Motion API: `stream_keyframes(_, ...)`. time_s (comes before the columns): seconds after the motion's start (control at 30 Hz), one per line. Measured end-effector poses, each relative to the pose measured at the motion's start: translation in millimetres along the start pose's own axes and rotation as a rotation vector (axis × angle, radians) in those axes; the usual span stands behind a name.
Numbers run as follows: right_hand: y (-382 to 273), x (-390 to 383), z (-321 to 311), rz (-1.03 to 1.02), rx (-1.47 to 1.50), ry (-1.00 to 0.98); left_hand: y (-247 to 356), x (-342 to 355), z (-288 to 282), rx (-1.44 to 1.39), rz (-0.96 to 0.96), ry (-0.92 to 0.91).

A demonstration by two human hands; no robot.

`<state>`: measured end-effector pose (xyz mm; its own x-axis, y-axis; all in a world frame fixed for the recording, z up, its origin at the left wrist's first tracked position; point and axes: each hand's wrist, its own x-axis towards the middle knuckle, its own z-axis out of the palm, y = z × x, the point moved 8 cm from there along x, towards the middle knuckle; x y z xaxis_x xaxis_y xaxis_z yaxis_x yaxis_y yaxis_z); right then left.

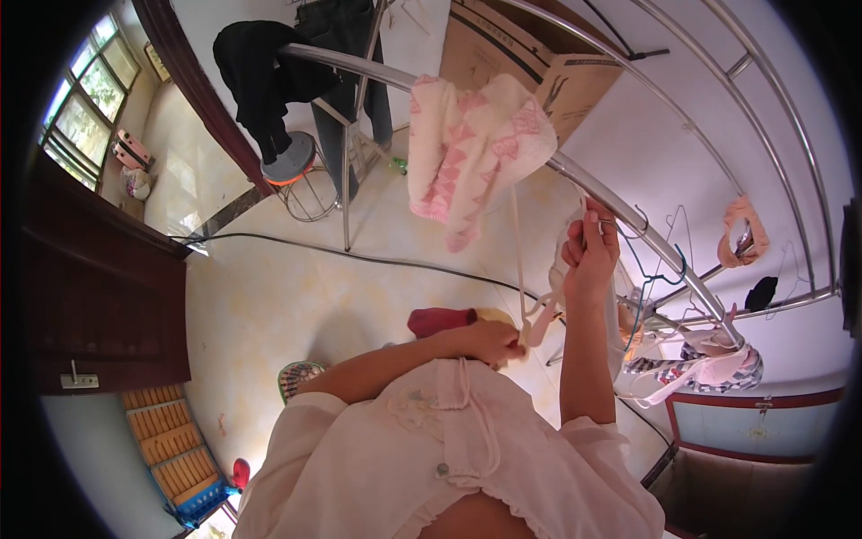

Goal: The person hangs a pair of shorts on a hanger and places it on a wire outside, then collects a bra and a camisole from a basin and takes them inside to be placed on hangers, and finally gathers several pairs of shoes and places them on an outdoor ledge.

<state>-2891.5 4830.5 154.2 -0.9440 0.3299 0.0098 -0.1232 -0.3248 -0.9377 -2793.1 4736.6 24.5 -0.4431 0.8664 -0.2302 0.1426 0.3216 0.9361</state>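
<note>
My right hand [591, 244] is raised at the metal rail [660, 247], its fingers pinched around a thin pale end that pokes up above them. Whitish cloth [557, 269] hangs beside that wrist, partly hidden by the arm. In front of my waist, my left hand [498, 343] is closed on a pale cream cloth piece [514, 359], mostly covered by the fingers. A pinkish-white strap [541, 322] runs up from near this hand. Just beyond the left forearm shows a dark red item [440, 321], its kind unclear. A pink-and-white towel [476, 148] drapes over the rail.
Blue hangers [660, 278] and a peach bra [743, 232] hang on the rack's right side. Black clothing [260, 72] hangs at the far left, above a round stool [292, 162]. A black cable [359, 254] crosses the floor. Cardboard boxes [575, 94] stand behind the rack.
</note>
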Motion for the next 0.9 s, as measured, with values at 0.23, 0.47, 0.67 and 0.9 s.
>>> stream_keyframes(0.23,-1.8,-1.3,6.9,-0.018,0.036,-0.034,-15.3,-9.7,-31.7,-0.061,0.033,0.309)
stream_keyframes(0.47,-5.1,0.5,11.3,-0.063,0.033,-0.042,-2.0,-8.9,-18.4,0.472,0.050,0.433)
stream_keyframes(0.67,-2.5,-2.4,6.3,-0.004,0.011,-0.030,16.4,-23.3,-13.3,0.443,0.064,0.104)
stream_keyframes(0.9,-1.5,-1.0,-2.1,-0.020,-0.014,-0.072,0.9,-40.4,-27.8,0.285,-0.076,0.093)
